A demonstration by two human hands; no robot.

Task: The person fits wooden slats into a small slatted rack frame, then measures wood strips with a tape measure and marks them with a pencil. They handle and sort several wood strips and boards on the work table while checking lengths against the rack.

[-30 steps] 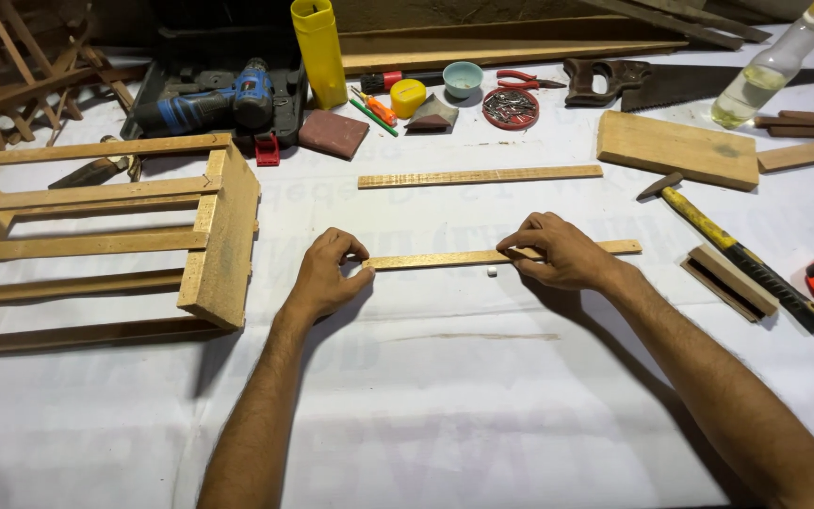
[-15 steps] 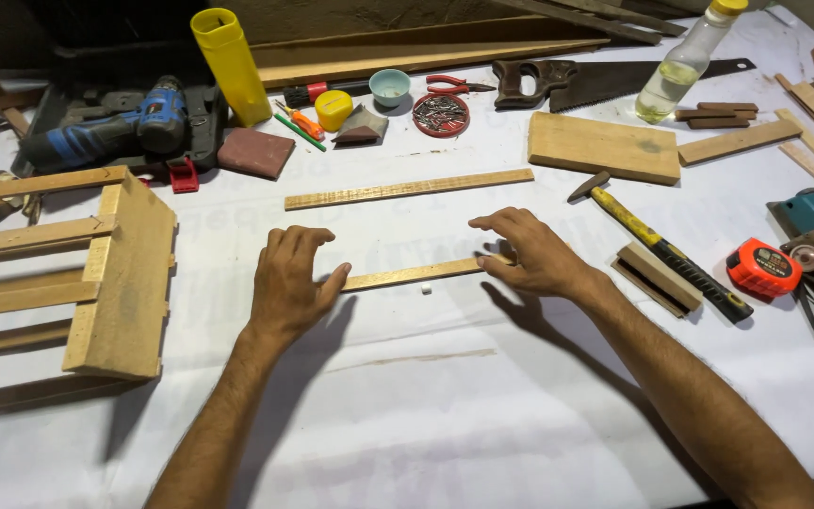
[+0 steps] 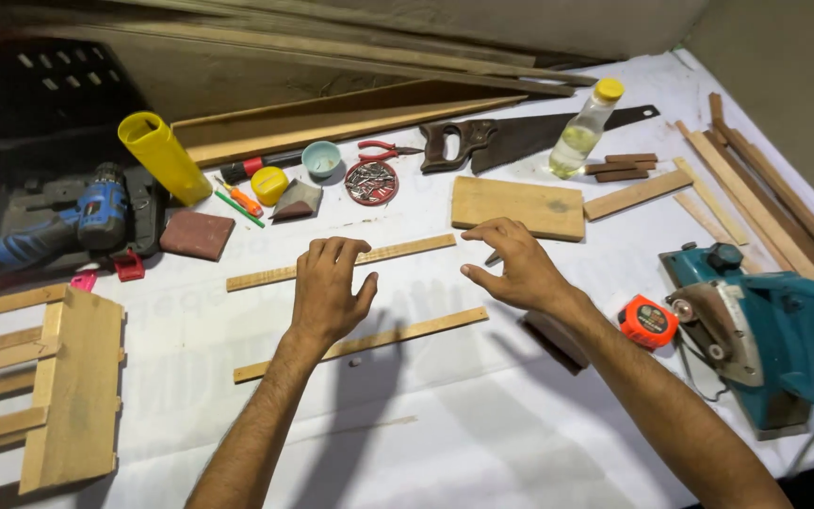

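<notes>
Hovering above two thin wooden strips on the white-covered table (image 3: 482,443), both with fingers spread and grasping nothing: left hand (image 3: 329,290) over the gap between the strips, fingertips near the far strip (image 3: 341,263); right hand (image 3: 511,267) curled loosely just past that strip's right end, palm down. Lying flat and roughly parallel, both strips, slanting up toward the right; near strip (image 3: 360,345) passing under the left wrist, free of any grip, probably laid side by side for comparing or picking. Just beyond the right hand, a flat wooden board (image 3: 518,206), and near the right forearm a dark block (image 3: 558,337) partly hidden, with an orange tape measure (image 3: 648,321) beside it. Farther right, a teal electric planer (image 3: 774,330) parked at the table edge, out of the working space. Ranged along the far side, seemingly for reach: a handsaw (image 3: 511,138), a clear bottle with a yellow cap (image 3: 584,130), a round tin of nails (image 3: 371,182), red pliers (image 3: 383,148), a small bowl (image 3: 320,158), a yellow tube (image 3: 164,155). At far left, a blue cordless drill (image 3: 58,221) in its case; at near left, a slatted wooden frame (image 3: 40,386), set aside.
</notes>
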